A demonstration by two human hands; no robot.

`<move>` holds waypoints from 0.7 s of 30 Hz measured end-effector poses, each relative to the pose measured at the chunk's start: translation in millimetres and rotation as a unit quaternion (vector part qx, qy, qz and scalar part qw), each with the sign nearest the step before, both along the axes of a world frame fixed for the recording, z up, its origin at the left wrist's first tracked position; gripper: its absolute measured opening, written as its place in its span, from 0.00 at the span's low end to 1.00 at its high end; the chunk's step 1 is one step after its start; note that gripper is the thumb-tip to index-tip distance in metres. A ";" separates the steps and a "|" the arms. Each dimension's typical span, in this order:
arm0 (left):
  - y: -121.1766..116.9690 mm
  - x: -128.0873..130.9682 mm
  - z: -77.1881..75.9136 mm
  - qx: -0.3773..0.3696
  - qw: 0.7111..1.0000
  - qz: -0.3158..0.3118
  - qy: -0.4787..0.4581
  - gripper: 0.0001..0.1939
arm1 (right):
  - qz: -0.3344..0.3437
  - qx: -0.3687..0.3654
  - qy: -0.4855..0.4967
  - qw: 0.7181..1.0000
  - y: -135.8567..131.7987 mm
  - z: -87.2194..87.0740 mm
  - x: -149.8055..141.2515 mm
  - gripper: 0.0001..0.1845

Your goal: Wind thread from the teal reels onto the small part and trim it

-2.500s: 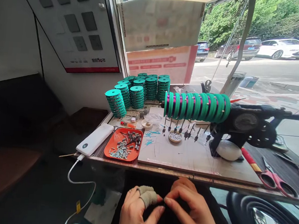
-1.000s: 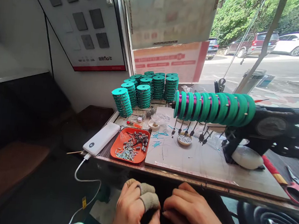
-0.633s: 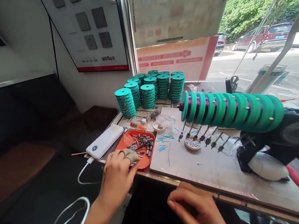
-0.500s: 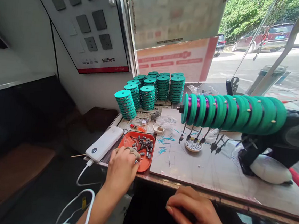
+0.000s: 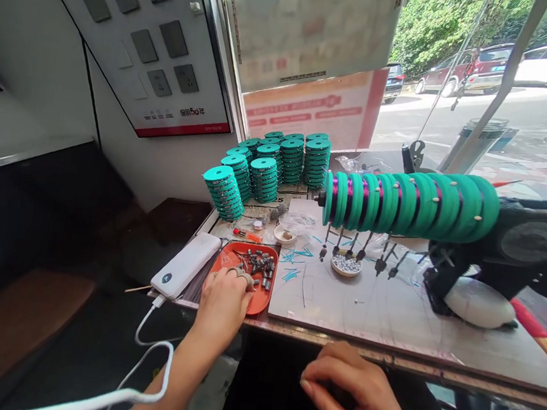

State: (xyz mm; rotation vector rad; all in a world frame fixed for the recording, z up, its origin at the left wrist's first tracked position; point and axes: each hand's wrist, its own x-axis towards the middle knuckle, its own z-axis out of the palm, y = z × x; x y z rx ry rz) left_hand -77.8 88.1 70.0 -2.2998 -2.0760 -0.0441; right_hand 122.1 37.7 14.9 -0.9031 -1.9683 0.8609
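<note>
My left hand (image 5: 224, 299) reaches over the orange tray (image 5: 261, 306) with its fingers curled down into it. Tan finger covers are on some of its fingers, and what the fingertips grip, if anything, is hidden. Small dark metal cylinders (image 5: 261, 264) lie in a heap in the tray beside that hand, with thin wires at the tray's left side. My right hand (image 5: 353, 390) is held low in front of the table edge, fingers curled and the tips of thumb and forefinger together. Anything between those tips is too small to make out.
Green spools (image 5: 400, 203) sit in a row on a dark machine's shaft, weighted wires hanging below. Stacks of green spools (image 5: 263, 178) stand behind. A small bowl of white beads (image 5: 346, 265), a white power bank (image 5: 186, 266) with cable, and an orange-handled tool (image 5: 248, 235) are on the table.
The whole view has shifted slightly, so the table and machine appear a little further left. My left hand stays in the tray, and my right hand keeps its closed pose.
</note>
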 end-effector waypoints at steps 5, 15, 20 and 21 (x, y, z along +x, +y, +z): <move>0.3 -3.2 4.1 0.008 1.000 0.007 -0.004 0.07 | -0.015 0.005 0.014 1.000 -1.2 -0.4 0.5 0.07; 0.6 0.7 5.1 -0.006 1.000 0.000 -0.008 0.08 | -0.011 0.022 0.010 1.000 -2.4 -3.7 -2.8 0.08; 2.0 1.4 2.9 0.005 0.999 0.000 -0.031 0.07 | -0.013 0.029 0.007 0.999 -2.7 -4.5 -3.0 0.08; 2.6 1.6 1.9 0.007 0.999 -0.001 -0.038 0.07 | -0.014 0.031 0.007 0.999 -2.8 -4.9 -3.3 0.09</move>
